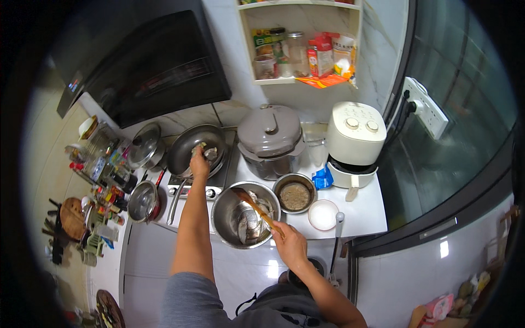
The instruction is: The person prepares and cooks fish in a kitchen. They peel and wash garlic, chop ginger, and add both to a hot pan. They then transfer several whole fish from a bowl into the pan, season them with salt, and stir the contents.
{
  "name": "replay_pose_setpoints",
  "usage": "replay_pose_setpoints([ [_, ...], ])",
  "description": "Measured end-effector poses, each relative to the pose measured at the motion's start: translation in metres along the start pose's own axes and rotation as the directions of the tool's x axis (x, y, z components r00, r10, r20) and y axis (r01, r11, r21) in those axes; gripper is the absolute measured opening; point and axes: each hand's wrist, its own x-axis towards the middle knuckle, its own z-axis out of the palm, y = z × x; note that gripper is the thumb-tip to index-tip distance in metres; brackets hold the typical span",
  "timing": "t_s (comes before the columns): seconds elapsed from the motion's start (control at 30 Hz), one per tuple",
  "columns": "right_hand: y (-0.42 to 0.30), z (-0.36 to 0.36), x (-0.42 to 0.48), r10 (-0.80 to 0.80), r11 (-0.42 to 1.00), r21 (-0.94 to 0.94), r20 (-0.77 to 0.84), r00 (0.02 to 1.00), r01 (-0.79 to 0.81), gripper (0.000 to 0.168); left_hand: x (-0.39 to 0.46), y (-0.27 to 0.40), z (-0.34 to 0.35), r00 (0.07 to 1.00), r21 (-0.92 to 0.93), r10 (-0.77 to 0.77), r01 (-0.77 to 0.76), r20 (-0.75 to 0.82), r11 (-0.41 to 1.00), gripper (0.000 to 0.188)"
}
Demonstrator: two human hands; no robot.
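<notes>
My left hand [199, 162] is down inside a dark frying pan [180, 153] on the cooktop. Pale food bits and a greyish piece of food [211, 154], perhaps fish, lie at its fingertips; whether the fingers hold any of it is hidden. My right hand [290, 242] grips the handle of a wooden spatula [257, 208], whose blade rests across the far side of a large steel bowl [217, 219]. Inside that bowl lie several silvery pieces that look like fish [243, 227]. The bowl sits at the counter's front edge, right of the pan's steel handle [176, 205].
Behind the bowl stands a grey pressure cooker [268, 135]. A pot of brownish contents [295, 196], a small white bowl [323, 215], a blue packet [322, 177] and a white air fryer [356, 135] are to the right. Bottles [110, 197] and a small pot [143, 201] crowd the left.
</notes>
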Motion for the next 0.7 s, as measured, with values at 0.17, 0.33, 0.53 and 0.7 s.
replay_pose_setpoints([
  [0.17,0.003,-0.007,-0.009,0.023,1.000,-0.002,-0.014,1.000,-0.023,0.027,0.005,-0.020,0.027,0.968,0.137,-0.085,0.054,0.235,0.989,0.028],
  [0.33,0.003,-0.011,-0.017,-0.030,0.999,0.043,-0.031,0.999,0.032,0.025,-0.020,0.004,-0.012,0.983,0.019,-0.181,0.181,0.001,0.983,0.026],
  [0.53,0.005,-0.025,-0.032,-0.014,0.998,0.059,-0.010,1.000,0.015,0.026,-0.121,0.037,-0.065,0.975,-0.359,-0.200,0.220,0.092,0.907,0.026],
  [0.7,-0.004,-0.036,-0.023,-0.091,0.996,0.006,-0.005,0.996,0.091,0.026,-0.231,0.044,-0.078,0.929,-0.278,-0.257,0.329,0.267,0.902,0.021],
])
